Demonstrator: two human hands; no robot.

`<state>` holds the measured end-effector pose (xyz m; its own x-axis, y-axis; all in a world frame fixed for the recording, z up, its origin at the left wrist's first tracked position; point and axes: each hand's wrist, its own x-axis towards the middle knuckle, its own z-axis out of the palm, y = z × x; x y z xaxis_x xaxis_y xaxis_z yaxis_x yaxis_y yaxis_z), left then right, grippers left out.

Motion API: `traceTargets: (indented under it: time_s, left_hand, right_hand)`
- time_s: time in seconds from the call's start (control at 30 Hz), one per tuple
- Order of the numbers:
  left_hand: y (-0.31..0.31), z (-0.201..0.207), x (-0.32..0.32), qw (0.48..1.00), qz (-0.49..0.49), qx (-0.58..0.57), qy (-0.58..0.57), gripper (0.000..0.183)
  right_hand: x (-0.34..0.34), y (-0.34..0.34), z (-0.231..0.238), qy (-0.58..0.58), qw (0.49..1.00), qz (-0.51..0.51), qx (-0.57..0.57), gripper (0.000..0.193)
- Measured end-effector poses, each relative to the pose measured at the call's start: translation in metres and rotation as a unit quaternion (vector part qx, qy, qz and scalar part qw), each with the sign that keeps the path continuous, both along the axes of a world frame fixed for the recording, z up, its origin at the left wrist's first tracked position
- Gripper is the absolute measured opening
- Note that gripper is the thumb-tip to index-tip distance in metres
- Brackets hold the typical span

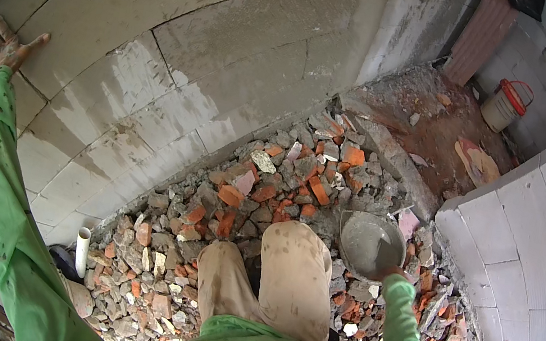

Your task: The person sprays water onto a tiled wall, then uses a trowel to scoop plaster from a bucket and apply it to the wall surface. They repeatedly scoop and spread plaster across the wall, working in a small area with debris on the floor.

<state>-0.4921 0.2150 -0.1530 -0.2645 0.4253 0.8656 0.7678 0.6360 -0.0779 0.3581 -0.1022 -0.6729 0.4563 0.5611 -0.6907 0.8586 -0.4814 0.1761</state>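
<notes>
My left hand [10, 51] rests with fingers spread against the block wall [121, 78] at the far left, its arm stretched out in a wet, spotted green sleeve. Down at the lower right, my right hand [394, 272] reaches over the near rim of a round bucket [342, 235] of wet grey mortar [364, 241]. Its fingers look curled, but the sleeve and rim hide most of them. Just ahead of that hand, a lighter flat grey patch [387, 250] shows in the mortar; whether it is a tool's blade cannot be made out.
Broken brick and concrete rubble [261, 198] surrounds my knees [296, 269]. A low block wall [502, 240] curves along the right. Beyond a concrete ledge [399, 156] stands a pale bucket with a red rim [503, 109]. A white pipe [82, 250] sticks up at lower left.
</notes>
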Motion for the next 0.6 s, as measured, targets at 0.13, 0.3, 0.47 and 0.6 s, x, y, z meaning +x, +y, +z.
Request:
traceTargets:
  time_s: [0.13, 0.3, 0.47, 0.6]
  left_hand:
    - [-0.001, -0.001, -0.001, 1.0, -0.001, -0.005, -0.012, 0.135]
    - [-0.008, 0.012, 0.015, 0.984, 0.1, -0.122, -0.079, 0.131]
    - [-0.011, 0.014, 0.019, 0.987, 0.091, -0.102, -0.087, 0.13]
    - [-0.013, 0.009, 0.01, 0.998, 0.034, -0.039, -0.044, 0.133]
  right_hand:
    - [-0.018, 0.001, -0.02, 0.26, 0.907, -0.328, 0.045, 0.045]
    - [-0.039, -0.046, 0.048, 0.457, 0.746, -0.418, 0.243, 0.038]
    - [-0.053, 0.0, 0.119, 0.55, 0.557, -0.524, 0.336, 0.034]
    - [-0.068, 0.091, 0.198, 0.572, 0.362, -0.367, 0.638, 0.029]
